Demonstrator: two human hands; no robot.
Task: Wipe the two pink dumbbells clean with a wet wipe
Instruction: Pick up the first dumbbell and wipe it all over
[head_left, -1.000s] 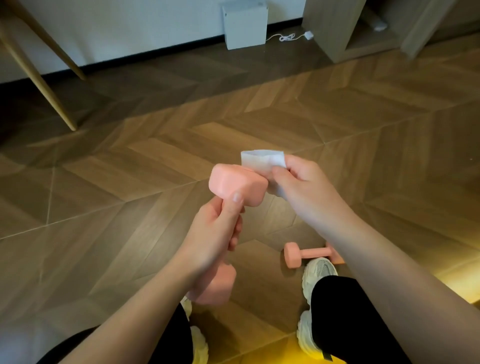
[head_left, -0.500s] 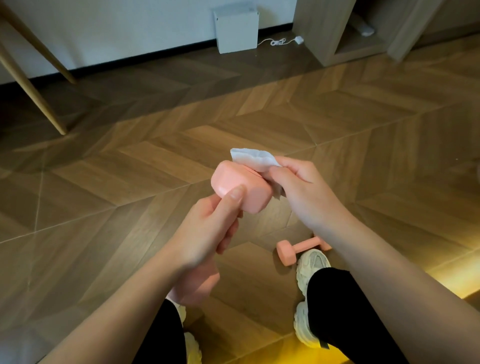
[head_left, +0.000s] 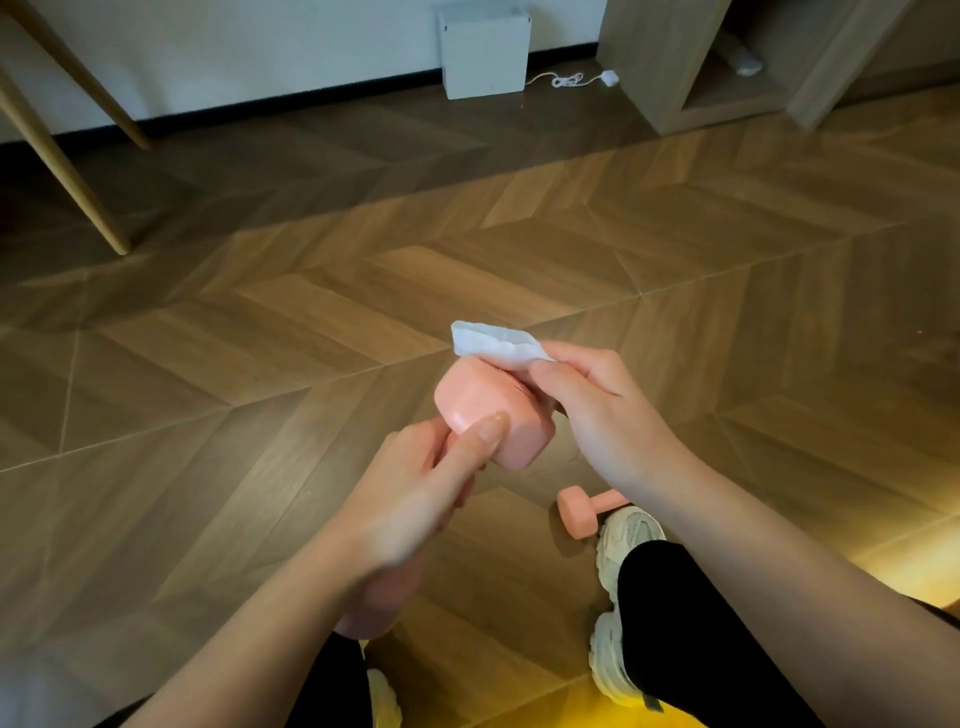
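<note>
Wood floor (head_left: 311, 312) spreads ahead to the wall. My left hand (head_left: 415, 499) grips the first dumbbell (head_left: 493, 410) by its handle, with the long axis tilted up and away. My right hand (head_left: 597, 410) pinches the wet wipe (head_left: 493, 343) onto its top head. The second dumbbell (head_left: 582, 512) lies on the floor, touching my right shoe (head_left: 628, 535).

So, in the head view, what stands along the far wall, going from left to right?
Wooden legs → white box → white cable → wooden shelf unit.
</note>
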